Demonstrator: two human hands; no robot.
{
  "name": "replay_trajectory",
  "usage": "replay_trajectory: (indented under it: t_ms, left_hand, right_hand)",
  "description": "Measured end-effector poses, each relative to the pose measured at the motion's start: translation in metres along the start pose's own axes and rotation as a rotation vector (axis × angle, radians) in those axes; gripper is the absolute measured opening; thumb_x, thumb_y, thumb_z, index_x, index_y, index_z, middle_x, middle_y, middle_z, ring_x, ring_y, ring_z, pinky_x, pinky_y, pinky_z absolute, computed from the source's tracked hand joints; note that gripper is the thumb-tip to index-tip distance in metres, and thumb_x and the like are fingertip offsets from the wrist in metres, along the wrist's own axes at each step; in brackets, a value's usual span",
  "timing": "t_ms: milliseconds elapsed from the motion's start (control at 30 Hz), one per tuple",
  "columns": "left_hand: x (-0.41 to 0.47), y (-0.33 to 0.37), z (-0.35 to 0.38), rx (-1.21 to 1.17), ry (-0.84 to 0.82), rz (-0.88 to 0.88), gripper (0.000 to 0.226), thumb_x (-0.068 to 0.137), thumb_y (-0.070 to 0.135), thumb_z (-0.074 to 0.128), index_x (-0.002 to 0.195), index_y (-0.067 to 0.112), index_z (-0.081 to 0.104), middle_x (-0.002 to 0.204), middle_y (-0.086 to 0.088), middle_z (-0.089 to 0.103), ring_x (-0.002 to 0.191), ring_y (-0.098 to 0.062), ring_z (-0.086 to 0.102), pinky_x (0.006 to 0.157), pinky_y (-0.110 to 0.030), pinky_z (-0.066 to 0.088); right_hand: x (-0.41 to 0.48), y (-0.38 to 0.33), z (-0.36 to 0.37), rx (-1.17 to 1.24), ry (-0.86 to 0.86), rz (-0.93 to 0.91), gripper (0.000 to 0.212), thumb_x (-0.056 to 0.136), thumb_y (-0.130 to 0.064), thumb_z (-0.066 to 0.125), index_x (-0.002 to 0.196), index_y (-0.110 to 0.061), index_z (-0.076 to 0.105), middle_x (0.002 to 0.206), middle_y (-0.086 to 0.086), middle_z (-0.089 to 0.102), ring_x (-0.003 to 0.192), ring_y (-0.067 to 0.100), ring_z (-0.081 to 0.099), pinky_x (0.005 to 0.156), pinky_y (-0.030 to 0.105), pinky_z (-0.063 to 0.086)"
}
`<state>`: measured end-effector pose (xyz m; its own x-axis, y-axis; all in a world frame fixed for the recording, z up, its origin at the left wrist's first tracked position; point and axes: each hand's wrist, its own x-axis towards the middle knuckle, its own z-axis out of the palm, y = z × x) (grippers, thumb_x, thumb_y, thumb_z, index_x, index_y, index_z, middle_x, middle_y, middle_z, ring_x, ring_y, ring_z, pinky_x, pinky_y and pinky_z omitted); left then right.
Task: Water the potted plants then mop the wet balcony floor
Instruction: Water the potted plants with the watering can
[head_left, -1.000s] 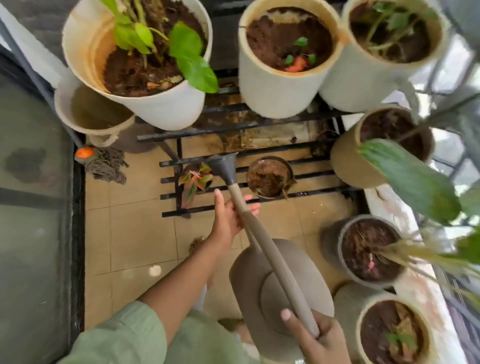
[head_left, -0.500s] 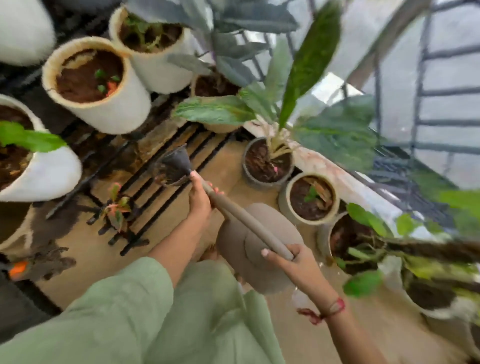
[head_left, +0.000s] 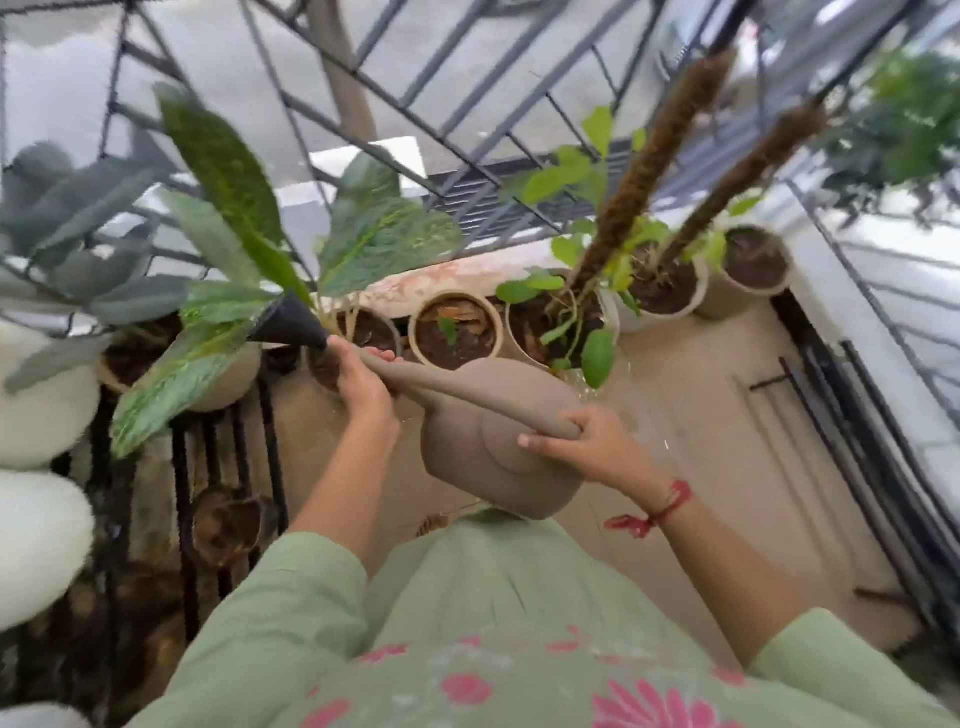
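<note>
**Item:** watering can (head_left: 498, 452), taupe plastic, round body, long spout and handle in one straight line. Held in the air over the tiled balcony floor (head_left: 717, 415) at mid-frame, spout pointing toward 10 o'clock.

**Grip, left hand (head_left: 363, 387):** fingers and thumb curled round the spout just behind the black rose (head_left: 291, 325). The rose lies at 10 o'clock of this hand, close against it, among the leaves of the broad-leaved plant (head_left: 374, 234).

**Grip, right hand (head_left: 597, 447):** fingers wrapped round the handle's end. The can's body lies at 9 o'clock of this hand, hanging between the two hands and below the spout line. Red thread (head_left: 660, 512) tied on this wrist.

**Pots, in a row along the ledge from 11 to 2 o'clock of the can:**
- grey pot (head_left: 399, 338), just beyond the left hand
- tan pot (head_left: 413, 332) with a small seedling
- moss-pole pots (head_left: 675, 310), two, poles leaning toward 1 o'clock
- end pot (head_left: 727, 301) showing only soil

**Surroundings, by frame position:**
- white pots (head_left: 41, 410) at 9 o'clock
- black metal rack (head_left: 228, 457) at 8 o'clock
- railing (head_left: 467, 104) at 12 o'clock
- green sleeves (head_left: 291, 597) at 6 o'clock
</note>
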<state>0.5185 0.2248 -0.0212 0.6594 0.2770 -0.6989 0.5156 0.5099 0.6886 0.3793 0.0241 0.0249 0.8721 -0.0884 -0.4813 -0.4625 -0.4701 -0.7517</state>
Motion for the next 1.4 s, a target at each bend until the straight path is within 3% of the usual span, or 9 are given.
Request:
replay_trajectory:
  t_ms: [200,333,500,600,700,867,1067,1300,1400]
  left_hand:
    - [-0.024,-0.021,0.034,0.222,-0.136,-0.001,0.039,0.097,0.053,0.035,0.086,0.019,0.05,0.066,0.001,0.056,0.066,-0.014,0.056,0.085,-0.028,0.048]
    - [-0.035,-0.041,0.065,0.398,-0.244,-0.033,0.058,0.094,0.063,0.032,0.108,0.013,0.058,0.073,0.001,0.063,0.075,-0.017,0.062,0.079,-0.027,0.052]
    - [-0.081,-0.092,0.105,0.537,-0.316,-0.009,0.044,0.097,0.056,0.031,0.072,0.023,0.047,0.074,0.004,0.056,0.07,-0.011,0.055,0.086,-0.029,0.05]
    - [-0.106,-0.133,0.132,0.565,-0.388,-0.059,0.047,0.096,0.059,0.032,0.078,0.021,0.053,0.075,0.0,0.062,0.075,-0.016,0.06,0.099,-0.037,0.049]
    - [-0.129,-0.178,0.158,0.578,-0.44,-0.074,0.049,0.094,0.06,0.035,0.079,0.016,0.053,0.065,0.002,0.064,0.072,-0.016,0.061,0.095,-0.035,0.051]
    - [-0.185,-0.251,0.212,0.675,-0.51,-0.122,0.048,0.096,0.058,0.032,0.078,0.017,0.05,0.072,0.003,0.06,0.07,-0.012,0.059,0.081,-0.029,0.052]
    - [-0.248,-0.327,0.275,0.752,-0.626,-0.146,0.047,0.098,0.054,0.032,0.078,0.017,0.051,0.08,-0.003,0.062,0.077,-0.016,0.06,0.082,-0.034,0.051]
    - [-0.297,-0.417,0.346,0.866,-0.79,-0.217,0.045,0.098,0.053,0.031,0.092,0.015,0.053,0.09,-0.003,0.061,0.089,-0.017,0.06,0.095,-0.037,0.048]
    - [-0.314,-0.459,0.385,0.941,-0.849,-0.248,0.06,0.098,0.056,0.028,0.119,0.006,0.053,0.095,-0.006,0.064,0.096,-0.02,0.062,0.096,-0.037,0.048]
  right_hand:
    - [-0.034,0.024,-0.009,0.087,0.188,0.073,0.06,0.058,-0.07,0.069,0.054,-0.015,0.043,0.055,0.001,0.034,0.051,0.013,0.037,0.054,0.031,0.025]
    - [-0.059,0.052,-0.015,0.19,0.288,0.171,0.069,0.056,-0.071,0.07,0.057,-0.005,0.048,0.057,0.001,0.039,0.054,0.014,0.042,0.055,0.03,0.029]
    - [-0.094,0.09,-0.042,0.293,0.382,0.23,0.043,0.071,-0.047,0.076,0.045,-0.023,0.051,0.045,-0.012,0.038,0.047,0.007,0.038,0.049,0.024,0.025]
    - [-0.116,0.127,-0.066,0.309,0.433,0.288,0.05,0.071,-0.05,0.076,0.048,-0.02,0.043,0.043,-0.012,0.036,0.045,0.007,0.035,0.049,0.026,0.023]
    - [-0.137,0.164,-0.091,0.314,0.453,0.323,0.049,0.07,-0.054,0.073,0.065,-0.006,0.062,0.053,-0.004,0.046,0.051,0.01,0.043,0.052,0.028,0.027]
    - [-0.174,0.219,-0.143,0.304,0.508,0.381,0.049,0.074,-0.051,0.072,0.055,-0.013,0.048,0.052,-0.002,0.04,0.05,0.011,0.038,0.049,0.023,0.021]
    - [-0.218,0.283,-0.211,0.386,0.618,0.436,0.061,0.073,-0.052,0.072,0.078,0.008,0.064,0.066,0.008,0.053,0.061,0.017,0.05,0.056,0.027,0.03]
    - [-0.248,0.353,-0.279,0.469,0.711,0.537,0.054,0.075,-0.049,0.072,0.075,0.004,0.062,0.064,0.005,0.051,0.058,0.015,0.048,0.052,0.025,0.03]
    - [-0.251,0.383,-0.31,0.498,0.737,0.566,0.056,0.075,-0.051,0.071,0.077,0.005,0.062,0.064,0.003,0.052,0.058,0.015,0.049,0.053,0.026,0.03]
